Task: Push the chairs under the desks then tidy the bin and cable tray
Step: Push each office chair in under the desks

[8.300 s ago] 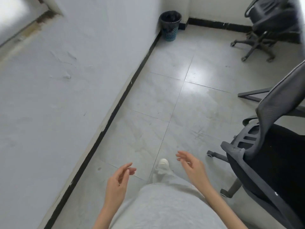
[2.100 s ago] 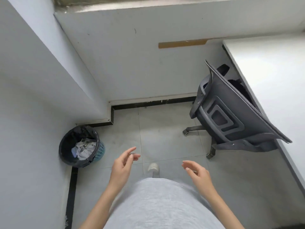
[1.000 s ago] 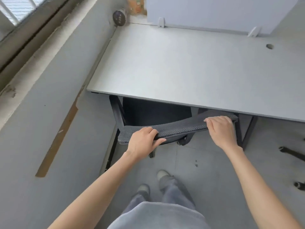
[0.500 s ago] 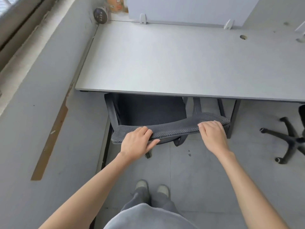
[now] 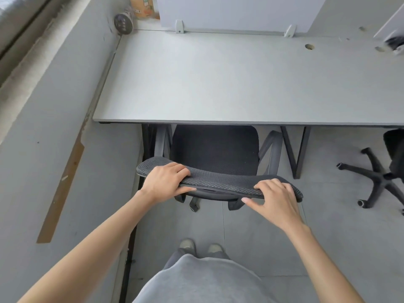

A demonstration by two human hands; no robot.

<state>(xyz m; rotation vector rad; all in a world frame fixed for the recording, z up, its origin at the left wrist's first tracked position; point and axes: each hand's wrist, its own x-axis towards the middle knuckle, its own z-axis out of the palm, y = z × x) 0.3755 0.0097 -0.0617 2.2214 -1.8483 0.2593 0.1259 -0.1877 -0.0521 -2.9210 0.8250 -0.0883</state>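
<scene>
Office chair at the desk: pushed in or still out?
Partly in: the office chair seat is only partly under the desk edge; its backrest, gripped by both hands, stays outside.

Grey tiled floor [image 5: 258, 232], chair [image 5: 215, 149] w/ castors on it, desk [image 5: 218, 84] legs

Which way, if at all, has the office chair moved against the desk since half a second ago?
Yes. The office chair swivelled: its backrest's right end swung away from the desk edge, its left end nearer.
</scene>
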